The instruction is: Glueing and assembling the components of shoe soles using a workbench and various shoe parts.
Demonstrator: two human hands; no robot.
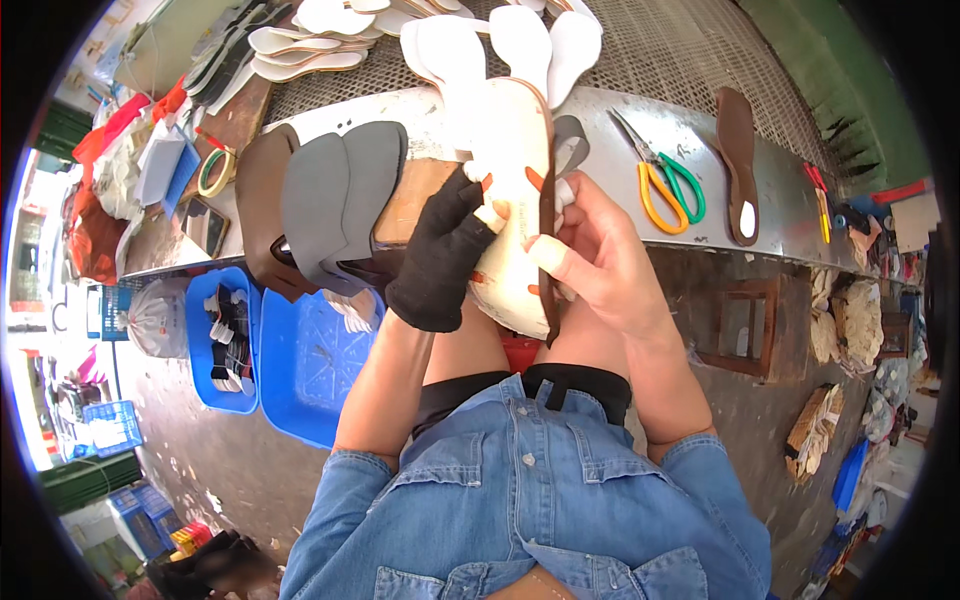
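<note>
A sandal insole (515, 130) is held upright over my lap at the table edge, its cream underside facing me. Brown strap ends lie flat on that underside, and a brown edge shows along its right side. My left hand (440, 255), in a black glove with bare fingertips, grips its left side. My right hand (610, 260) pinches the right edge, thumb on the underside and the other fingers partly hidden behind; white wraps show on its fingers. A curved grey band (571, 146) sits just beyond the right hand.
Scissors (660, 185) with yellow and green handles and a brown insole (737, 160) lie to the right. Grey insoles (345, 200) overhang the edge at left, above blue bins (312, 360). White insoles (450, 50) are piled at the back. A phone (203, 228) lies far left.
</note>
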